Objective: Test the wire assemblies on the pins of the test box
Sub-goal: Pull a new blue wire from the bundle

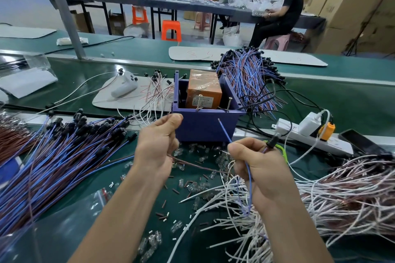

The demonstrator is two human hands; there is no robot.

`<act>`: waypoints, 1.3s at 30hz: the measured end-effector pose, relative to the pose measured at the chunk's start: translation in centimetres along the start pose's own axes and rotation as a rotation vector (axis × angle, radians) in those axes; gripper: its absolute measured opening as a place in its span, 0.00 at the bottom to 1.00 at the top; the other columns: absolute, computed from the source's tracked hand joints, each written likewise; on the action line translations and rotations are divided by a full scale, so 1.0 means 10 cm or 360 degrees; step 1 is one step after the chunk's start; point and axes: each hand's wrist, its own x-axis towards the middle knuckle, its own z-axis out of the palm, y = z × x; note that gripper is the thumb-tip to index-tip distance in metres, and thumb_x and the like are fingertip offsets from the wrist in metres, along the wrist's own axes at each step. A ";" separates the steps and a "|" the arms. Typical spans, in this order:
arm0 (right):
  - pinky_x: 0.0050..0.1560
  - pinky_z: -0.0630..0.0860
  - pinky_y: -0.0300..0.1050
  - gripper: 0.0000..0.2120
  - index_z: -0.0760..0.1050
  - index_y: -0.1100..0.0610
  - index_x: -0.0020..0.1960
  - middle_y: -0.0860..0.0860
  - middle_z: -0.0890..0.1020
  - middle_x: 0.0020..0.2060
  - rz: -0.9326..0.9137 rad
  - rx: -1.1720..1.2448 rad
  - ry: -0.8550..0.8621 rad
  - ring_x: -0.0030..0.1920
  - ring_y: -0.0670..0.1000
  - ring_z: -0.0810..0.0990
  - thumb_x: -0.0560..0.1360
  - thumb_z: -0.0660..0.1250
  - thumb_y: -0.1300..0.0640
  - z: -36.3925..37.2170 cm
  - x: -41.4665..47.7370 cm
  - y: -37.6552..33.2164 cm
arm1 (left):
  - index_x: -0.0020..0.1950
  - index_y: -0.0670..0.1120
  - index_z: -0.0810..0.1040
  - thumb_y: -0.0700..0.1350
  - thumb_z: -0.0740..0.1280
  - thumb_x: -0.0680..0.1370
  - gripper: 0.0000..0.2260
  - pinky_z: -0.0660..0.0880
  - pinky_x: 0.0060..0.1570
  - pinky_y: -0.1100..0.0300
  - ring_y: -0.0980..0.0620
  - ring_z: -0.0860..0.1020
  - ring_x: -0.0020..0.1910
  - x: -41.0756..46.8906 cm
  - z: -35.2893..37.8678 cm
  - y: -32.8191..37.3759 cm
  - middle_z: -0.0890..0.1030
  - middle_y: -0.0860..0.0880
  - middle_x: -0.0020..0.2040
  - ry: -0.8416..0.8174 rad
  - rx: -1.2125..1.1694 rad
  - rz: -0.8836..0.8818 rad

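Wire assembly (224, 130) pinched by curled left hand (158, 143) and right hand (256, 168).

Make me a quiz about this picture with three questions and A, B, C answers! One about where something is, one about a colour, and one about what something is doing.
1. Where is the orange block?
A. inside the purple box
B. in a drawer
C. on a chair

2. What colour is the wire pinched by the right hand?
A. yellow
B. blue
C. orange

3. What is that wire's free tip doing near the pins?
A. touching one
B. tied in a knot
C. pointing up, short of them

Answers:
1 A: the box's walls stand around the block.
2 B: the wire rising from the fingers is blue.
3 C: the tip shows against the box's front wall, below both pins and touching neither.
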 end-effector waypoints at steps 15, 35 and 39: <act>0.21 0.64 0.35 0.20 0.79 0.54 0.28 0.50 0.70 0.22 0.0146 0.0338 0.0233 0.20 0.45 0.65 0.76 0.69 0.70 0.05 0.11 0.05 | 0.41 0.45 0.80 0.41 0.64 0.84 0.13 0.69 0.27 0.63 0.56 0.71 0.24 -0.03 0.07 -0.23 0.80 0.50 0.27 0.0160 0.0574 0.0413; 0.21 0.62 0.36 0.17 0.77 0.56 0.31 0.50 0.69 0.22 0.0132 0.0272 0.0215 0.20 0.46 0.63 0.76 0.69 0.70 0.05 0.14 0.11 | 0.43 0.46 0.81 0.44 0.66 0.83 0.10 0.74 0.27 0.64 0.55 0.78 0.24 0.02 0.08 -0.32 0.84 0.51 0.31 0.0286 0.0818 0.0517; 0.22 0.62 0.37 0.18 0.77 0.56 0.31 0.50 0.69 0.22 0.0130 0.0246 0.0207 0.21 0.47 0.63 0.76 0.69 0.69 0.05 0.14 0.11 | 0.43 0.47 0.81 0.43 0.66 0.83 0.09 0.73 0.27 0.67 0.56 0.78 0.24 0.01 0.10 -0.33 0.84 0.50 0.31 0.0240 0.0821 0.0532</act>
